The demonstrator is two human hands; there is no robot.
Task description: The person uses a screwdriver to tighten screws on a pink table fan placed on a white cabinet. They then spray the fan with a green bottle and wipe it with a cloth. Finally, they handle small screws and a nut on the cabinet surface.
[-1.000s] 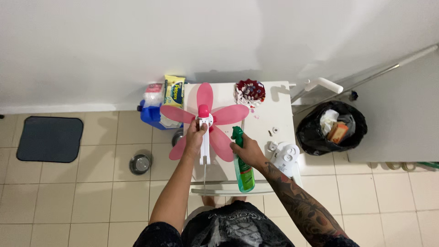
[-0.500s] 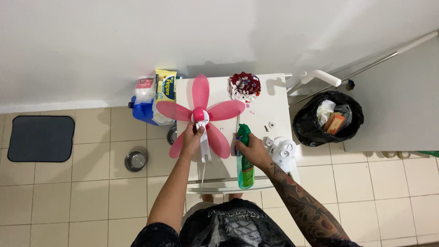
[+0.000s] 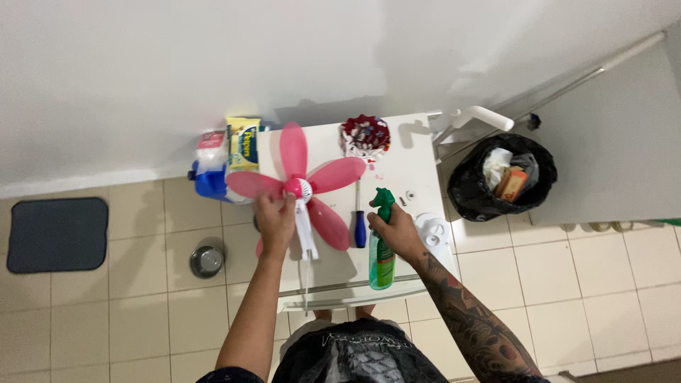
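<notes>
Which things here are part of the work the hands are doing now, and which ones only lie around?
In use:
left hand holding the pink fan blades
right hand gripping the green spray bottle

Lying about:
blue-handled screwdriver on the white table
red and white bundle
black trash bag
metal bowl and dark mat on the floor

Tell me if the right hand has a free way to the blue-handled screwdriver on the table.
Probably yes, once freed: the right hand grips the green spray bottle, and the screwdriver lies just beside it on the white table, uncovered.
</notes>
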